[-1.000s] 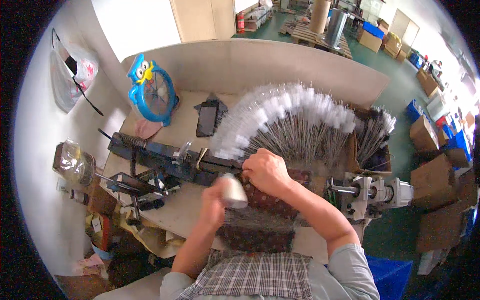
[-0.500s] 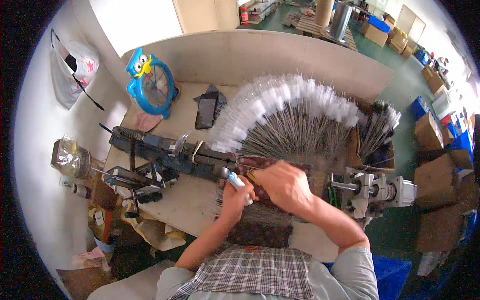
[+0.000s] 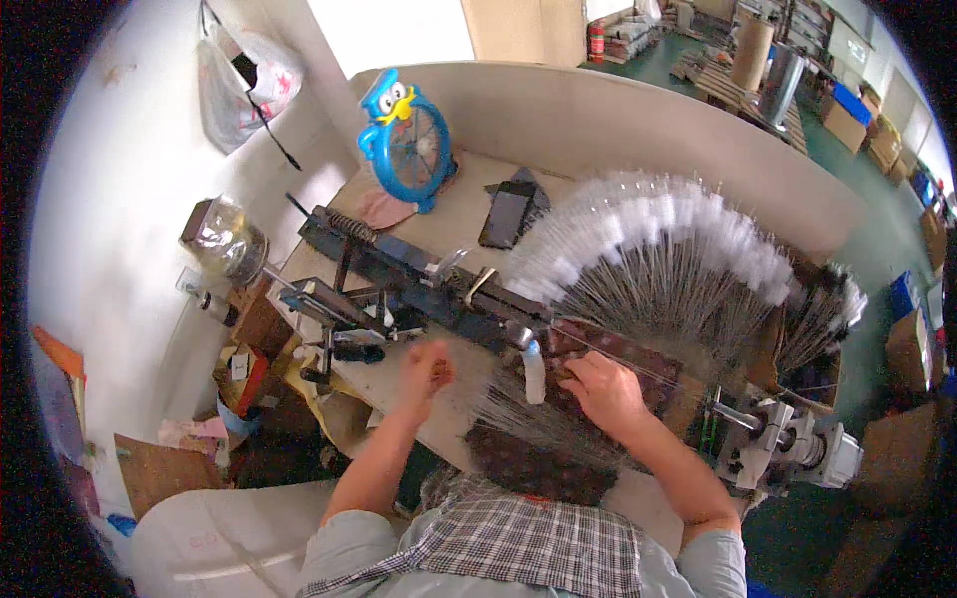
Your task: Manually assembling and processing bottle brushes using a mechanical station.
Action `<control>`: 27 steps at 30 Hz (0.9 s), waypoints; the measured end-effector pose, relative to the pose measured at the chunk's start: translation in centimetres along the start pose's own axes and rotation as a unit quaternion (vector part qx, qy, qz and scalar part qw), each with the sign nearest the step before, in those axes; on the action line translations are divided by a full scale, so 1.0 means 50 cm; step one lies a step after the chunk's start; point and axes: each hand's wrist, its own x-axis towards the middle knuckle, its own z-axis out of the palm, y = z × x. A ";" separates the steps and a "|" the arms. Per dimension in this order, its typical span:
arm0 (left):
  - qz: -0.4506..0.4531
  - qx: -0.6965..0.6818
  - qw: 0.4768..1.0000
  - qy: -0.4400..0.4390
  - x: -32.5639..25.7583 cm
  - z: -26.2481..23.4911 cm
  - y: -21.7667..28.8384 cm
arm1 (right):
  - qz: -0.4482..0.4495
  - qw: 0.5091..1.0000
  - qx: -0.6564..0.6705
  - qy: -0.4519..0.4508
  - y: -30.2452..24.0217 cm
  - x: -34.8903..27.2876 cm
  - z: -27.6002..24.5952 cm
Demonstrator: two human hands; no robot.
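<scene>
Pale wooden table (image 3: 478, 214) carries a fan of thin white-tipped metal rods (image 3: 658, 259), spread for easy picking. Dark metal clamp machine (image 3: 419, 284) crosses it. Right hand (image 3: 605, 392) presses flat on loose rods (image 3: 528, 414); left hand (image 3: 426, 367) loosely curled, apparently empty.

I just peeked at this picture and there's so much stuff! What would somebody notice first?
Probably the big fan of thin wire brushes with white fluffy tips, spread out across the far right of the workbench. Next, the bright blue bird-shaped fan standing at the back left of the bench. Nearer the person, the right hand rests on a dark patterned cloth beside a long black metal machine, while the left hand is curled just in front of it.
</scene>
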 end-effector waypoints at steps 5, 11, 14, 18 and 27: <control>-0.125 -0.202 0.969 0.064 0.028 -0.102 0.047 | -0.019 0.999 0.023 -0.013 -0.010 0.013 -0.015; -0.124 -0.216 0.967 0.059 0.041 -0.115 0.046 | 0.012 0.999 0.021 -0.046 -0.010 0.006 -0.027; -0.125 -0.260 0.954 0.086 0.046 -0.107 0.036 | 0.009 0.999 0.018 -0.048 -0.016 -0.007 -0.042; -0.060 -0.255 0.961 0.091 0.028 -0.058 0.022 | -0.012 1.000 -0.001 -0.006 -0.045 -0.013 -0.100; -0.050 -0.164 0.964 -0.204 -0.152 0.325 0.018 | 0.114 0.987 0.072 0.089 0.004 -0.013 -0.156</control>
